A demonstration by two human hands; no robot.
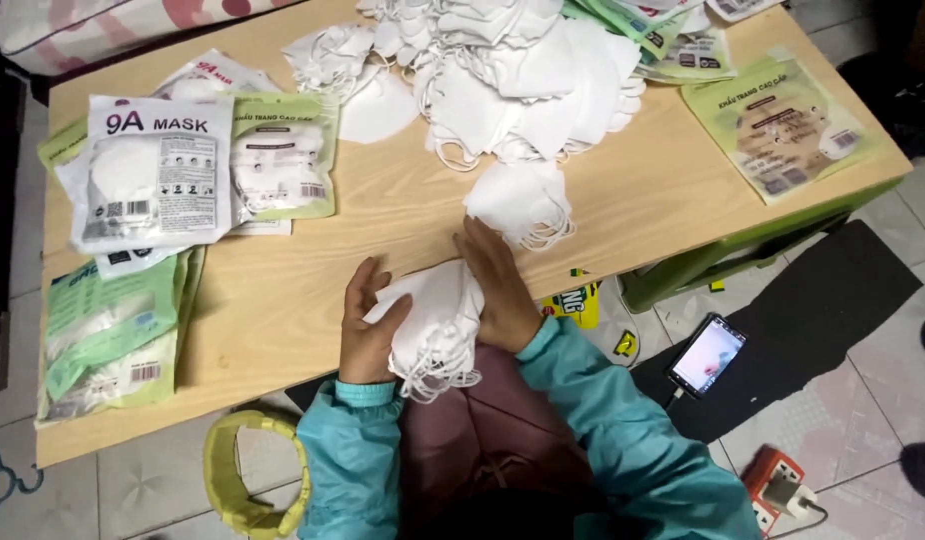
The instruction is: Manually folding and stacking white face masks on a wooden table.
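A stack of white face masks (435,320) sits at the near edge of the wooden table (383,215), pressed between both hands, its ear loops hanging off the edge toward the person's lap. The left hand (366,325) grips the stack's left side, thumb laid across the top; the right hand (498,285) clamps the right side, fingers pointing away from the body — the two hands are close together, with only the stack between them. Just beyond the right hand lies a smaller pile of masks (521,205), and behind it a large loose heap of masks (503,80) covers the far middle of the table. Packed mask bags (158,170) lie to the left, green bags (108,335) at the left near corner. On the floor to the right — well apart from the table — rests a phone (707,356).
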